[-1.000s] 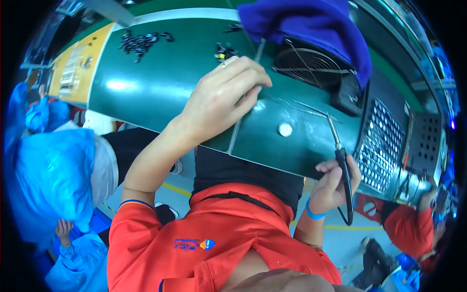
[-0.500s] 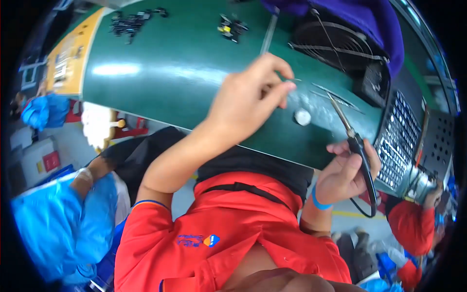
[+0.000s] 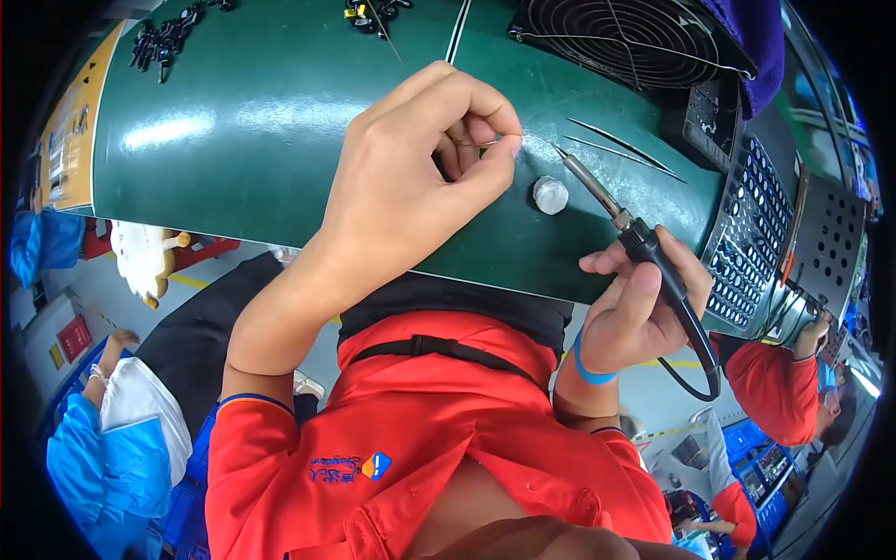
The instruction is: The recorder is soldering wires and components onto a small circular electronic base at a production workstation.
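My left hand (image 3: 420, 154) is closed, thumb and index finger pinching a thin wire (image 3: 489, 144), which looks like solder, above the green bench. My right hand (image 3: 635, 313) is wrapped round the black handle of a soldering iron (image 3: 644, 245). Its metal tip points up and left, a short gap from my left fingertips. Whether the wire meets the tip is too fine to tell. Below the iron's tip stands a small round silvery-white piece (image 3: 550, 195). A pair of slim dark tweezers (image 3: 623, 149) lies on the bench beyond the iron.
A black fan with a wire guard (image 3: 616, 37) stands at the back right, beside purple cloth (image 3: 761, 56). Metal plates with rows of holes (image 3: 761, 233) are on the right. Small black parts (image 3: 163, 42) lie far left. Other people sit on both sides.
The iron's tip and my left fingertips have come closer together. The view has shifted, so the bench items appear higher and further left. Both hands keep their holds.
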`<state>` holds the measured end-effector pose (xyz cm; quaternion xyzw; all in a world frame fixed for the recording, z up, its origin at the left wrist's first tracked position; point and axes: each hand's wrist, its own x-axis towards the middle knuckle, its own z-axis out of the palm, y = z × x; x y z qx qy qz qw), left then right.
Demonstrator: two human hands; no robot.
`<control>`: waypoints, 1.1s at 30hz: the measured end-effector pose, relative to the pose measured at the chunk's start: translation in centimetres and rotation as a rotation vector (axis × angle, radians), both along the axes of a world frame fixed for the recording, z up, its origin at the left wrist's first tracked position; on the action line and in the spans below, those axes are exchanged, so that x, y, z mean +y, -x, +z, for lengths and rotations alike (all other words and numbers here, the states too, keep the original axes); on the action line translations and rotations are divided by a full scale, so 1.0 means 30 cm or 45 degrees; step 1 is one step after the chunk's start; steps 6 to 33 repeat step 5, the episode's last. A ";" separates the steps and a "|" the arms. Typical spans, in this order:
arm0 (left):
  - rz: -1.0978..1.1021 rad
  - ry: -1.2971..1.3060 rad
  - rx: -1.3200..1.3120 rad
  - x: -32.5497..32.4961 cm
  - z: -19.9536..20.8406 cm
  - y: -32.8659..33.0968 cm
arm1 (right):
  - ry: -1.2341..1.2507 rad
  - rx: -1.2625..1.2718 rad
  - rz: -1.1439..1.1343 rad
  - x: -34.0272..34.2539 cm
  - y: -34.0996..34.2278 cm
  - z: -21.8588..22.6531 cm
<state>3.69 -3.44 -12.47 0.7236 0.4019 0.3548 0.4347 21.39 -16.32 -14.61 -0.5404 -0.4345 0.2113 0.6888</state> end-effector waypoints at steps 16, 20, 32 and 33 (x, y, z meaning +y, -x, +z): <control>-0.010 0.004 -0.017 0.000 -0.001 0.004 | 0.027 -0.025 0.031 -0.005 -0.007 0.001; -0.010 0.004 -0.017 0.000 -0.001 0.004 | 0.027 -0.025 0.031 -0.005 -0.007 0.001; -0.010 0.004 -0.017 0.000 -0.001 0.004 | 0.027 -0.025 0.031 -0.005 -0.007 0.001; -0.010 0.004 -0.017 0.000 -0.001 0.004 | 0.027 -0.025 0.031 -0.005 -0.007 0.001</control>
